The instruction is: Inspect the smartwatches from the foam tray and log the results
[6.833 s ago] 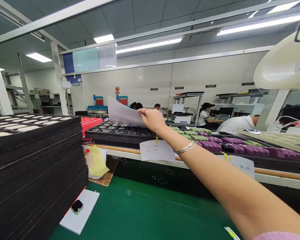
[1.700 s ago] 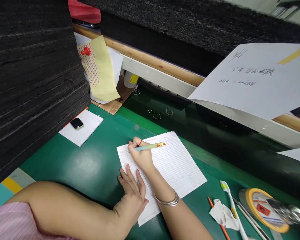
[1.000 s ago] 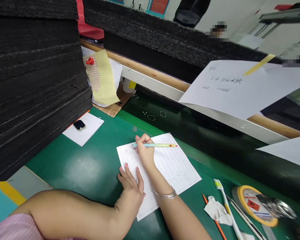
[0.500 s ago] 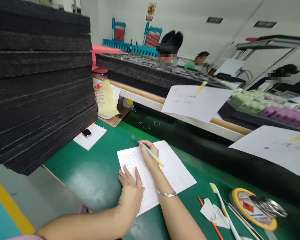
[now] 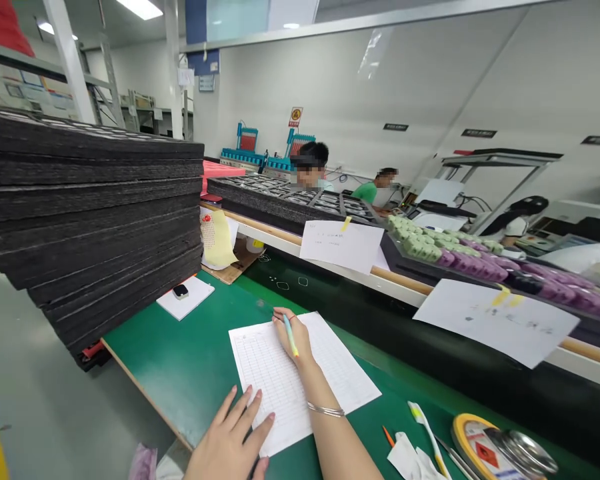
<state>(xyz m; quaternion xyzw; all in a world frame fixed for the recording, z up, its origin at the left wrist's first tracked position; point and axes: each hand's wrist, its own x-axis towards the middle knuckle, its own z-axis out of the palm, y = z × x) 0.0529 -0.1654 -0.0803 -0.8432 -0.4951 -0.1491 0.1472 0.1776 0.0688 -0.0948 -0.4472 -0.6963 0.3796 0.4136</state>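
Observation:
A printed sheet with a grid of rows [image 5: 275, 380] lies at an angle on the green table. Held in my right hand [image 5: 295, 341] is a pen with a blue-to-yellow barrel [image 5: 291, 335]; the hand rests on the upper part of the sheet, and its fingers hide the pen's tip. My left hand [image 5: 237, 433] is spread out at the sheet's lower left edge, with nothing in it. Silver bangles circle my right wrist.
Left stands a tall stack of black foam trays [image 5: 90, 213]. Near it, a small black device [image 5: 181, 291] lies on a white pad [image 5: 193, 300]. At lower right are a toothbrush [image 5: 427, 433], crumpled tissue [image 5: 410, 460] and a yellow-rimmed tin [image 5: 480, 443]. People sit beyond the shelf.
My left hand has slid down and left towards the sheet's edge, its fingers spreading wider. The pen stands steeper in my right hand. The camera view has tilted up.

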